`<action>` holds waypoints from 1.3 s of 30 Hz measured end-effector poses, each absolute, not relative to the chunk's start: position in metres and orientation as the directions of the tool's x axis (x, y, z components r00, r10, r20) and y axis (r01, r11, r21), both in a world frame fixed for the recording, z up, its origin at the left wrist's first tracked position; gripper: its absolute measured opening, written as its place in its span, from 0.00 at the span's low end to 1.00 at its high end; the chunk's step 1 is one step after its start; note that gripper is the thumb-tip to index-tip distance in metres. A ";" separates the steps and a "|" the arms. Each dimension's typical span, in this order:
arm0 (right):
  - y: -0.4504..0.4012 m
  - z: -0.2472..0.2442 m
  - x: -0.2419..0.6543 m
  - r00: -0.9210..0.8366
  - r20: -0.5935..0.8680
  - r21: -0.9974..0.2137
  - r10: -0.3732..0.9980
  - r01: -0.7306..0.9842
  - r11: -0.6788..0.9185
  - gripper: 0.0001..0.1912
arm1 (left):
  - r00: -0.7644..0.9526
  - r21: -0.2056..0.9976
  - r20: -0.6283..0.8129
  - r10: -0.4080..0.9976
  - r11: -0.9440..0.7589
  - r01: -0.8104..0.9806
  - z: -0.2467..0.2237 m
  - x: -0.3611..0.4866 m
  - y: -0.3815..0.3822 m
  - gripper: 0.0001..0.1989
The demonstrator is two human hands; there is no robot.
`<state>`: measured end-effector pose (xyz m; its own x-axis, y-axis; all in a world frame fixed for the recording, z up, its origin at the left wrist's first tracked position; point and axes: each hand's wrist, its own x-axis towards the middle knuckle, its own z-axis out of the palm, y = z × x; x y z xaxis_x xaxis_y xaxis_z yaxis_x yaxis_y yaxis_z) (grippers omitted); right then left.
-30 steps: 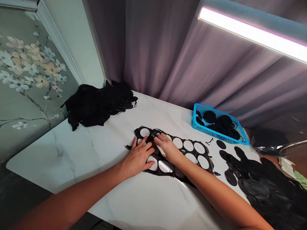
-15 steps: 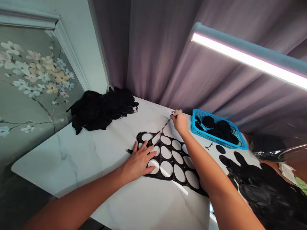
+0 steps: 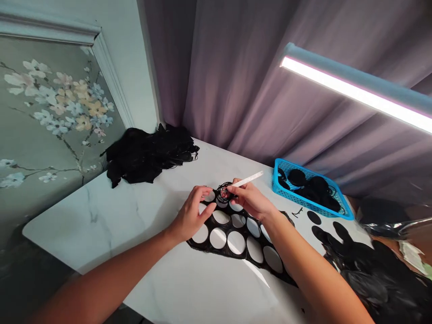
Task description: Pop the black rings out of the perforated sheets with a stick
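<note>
Pulled back from beyond the far edge half a second ago, the right hand (image 3: 251,200) is now over the far side of the black sheet (image 3: 227,228), close to the left hand (image 3: 191,216), which has lifted from its flat, spread pose. The taut line that ran from the sheet to the right hand is gone; a loose tangle of black strands (image 3: 221,186) sits at the fingertips instead.

As I judge it, the main risk is snagging: the loops lie right over the sheet's pale round openings, so a pull on them could drag the sheet along the counter (image 3: 162,279) or tear a thin bridge between openings, especially with the left hand not pressing flat. A loose pinch could also let the white strip (image 3: 250,178) slip out among the loops.

The sheet lies beneath and to the near side of both hands. The right hand is clamped on the strip between thumb and fingers, its free end pointing right and slightly far. The left hand arches over the sheet's far-left end, thumb and fingers apart; whether its fingertips touch the sheet I cannot tell.
</note>
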<state>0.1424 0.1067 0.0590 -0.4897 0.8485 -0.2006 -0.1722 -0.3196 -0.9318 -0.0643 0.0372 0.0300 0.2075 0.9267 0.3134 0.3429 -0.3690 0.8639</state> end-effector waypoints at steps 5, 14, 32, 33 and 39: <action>0.077 0.059 0.126 -0.604 -0.259 -0.820 0.754 -0.275 -0.502 0.16 | 0.280 0.993 0.011 0.960 0.022 -0.115 0.038 -0.066 0.038 0.25; 0.067 0.050 0.130 -0.626 -0.254 -0.778 0.737 -0.321 -0.540 0.15 | 0.427 0.877 -0.196 0.883 0.352 -0.326 0.053 -0.071 0.040 0.24; 0.063 0.035 0.131 -0.574 -0.336 -0.664 0.747 -0.418 -0.620 0.14 | 0.399 0.976 -0.118 0.910 0.179 -0.121 0.042 -0.068 0.042 0.24; 0.063 0.035 0.130 -0.578 -0.343 -0.670 0.740 -0.402 -0.624 0.15 | 0.375 0.982 -0.112 0.920 0.161 -0.102 0.041 -0.068 0.043 0.24; 0.059 0.036 0.128 -0.622 -0.307 -0.687 0.720 -0.379 -0.620 0.16 | 0.307 0.985 -0.100 0.947 0.138 -0.104 0.039 -0.070 0.044 0.24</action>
<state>0.1280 0.0588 0.0358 -0.6221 0.7203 -0.3070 -0.3790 -0.6201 -0.6869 -0.0704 0.0440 0.0395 0.3065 0.9466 -0.1002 -0.1043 0.1380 0.9849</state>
